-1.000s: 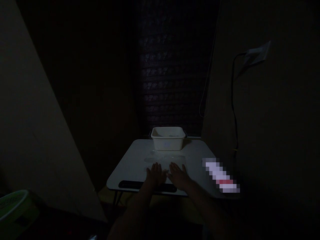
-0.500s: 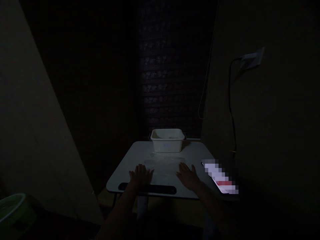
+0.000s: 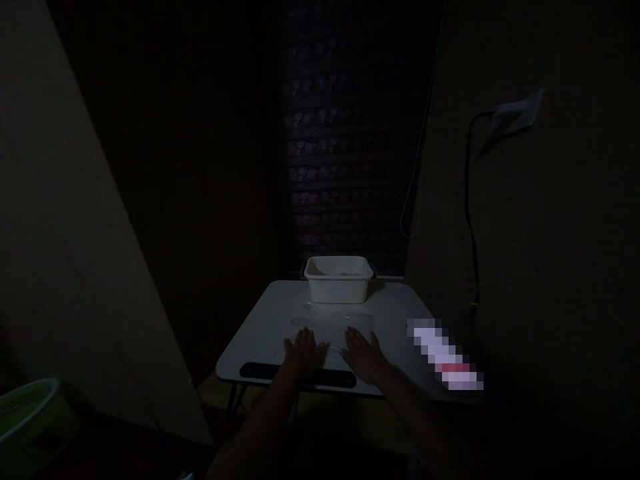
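A clear, thin plastic bag or sheet (image 3: 345,323) lies flat on the small white table (image 3: 260,327); in the dim light I cannot tell which. My left hand (image 3: 304,350) rests palm down at its near left part, fingers spread. Close by on the right, my right hand (image 3: 364,353) also lies flat on the plastic, its fingers stretched out and the thumb pointing to the left hand. Neither hand grips anything. Beyond the plastic stands a white rectangular plastic tub (image 3: 339,288), with something pale and indistinct inside.
A lit, blurred-out phone or tablet (image 3: 445,357) lies along the table's right edge. A black slot (image 3: 330,378) runs along the front edge. On the right wall, a black cable (image 3: 469,193) hangs from a socket (image 3: 517,117). A green basket (image 3: 37,413) stands at lower left.
My two hands have come closer together on the plastic, the left sliding right and the right sliding left. The whole view has shifted slightly.
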`<control>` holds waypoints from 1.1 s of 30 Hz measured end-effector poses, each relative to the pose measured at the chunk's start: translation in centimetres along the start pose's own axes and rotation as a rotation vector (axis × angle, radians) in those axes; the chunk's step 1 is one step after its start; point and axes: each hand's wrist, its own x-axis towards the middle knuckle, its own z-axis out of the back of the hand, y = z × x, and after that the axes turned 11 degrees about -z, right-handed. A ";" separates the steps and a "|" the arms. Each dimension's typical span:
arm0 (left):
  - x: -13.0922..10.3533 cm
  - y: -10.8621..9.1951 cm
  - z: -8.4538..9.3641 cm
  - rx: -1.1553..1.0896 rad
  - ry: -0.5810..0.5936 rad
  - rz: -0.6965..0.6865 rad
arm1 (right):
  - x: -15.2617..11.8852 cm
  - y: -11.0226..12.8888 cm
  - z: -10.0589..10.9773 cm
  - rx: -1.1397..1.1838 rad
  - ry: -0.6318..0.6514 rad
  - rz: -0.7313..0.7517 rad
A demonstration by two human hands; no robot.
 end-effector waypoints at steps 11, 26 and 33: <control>-1.6 3.6 -0.7 0.082 0.051 0.041 | 0.0 -3.9 -0.1 -0.063 -0.019 -0.136; -0.5 -0.7 -0.5 0.045 -0.078 -0.120 | 0.1 0.1 -0.3 -0.011 -0.021 -0.018; -1.9 0.9 -0.2 0.045 -0.063 -0.062 | -0.4 -2.9 -0.2 -0.031 -0.005 -0.061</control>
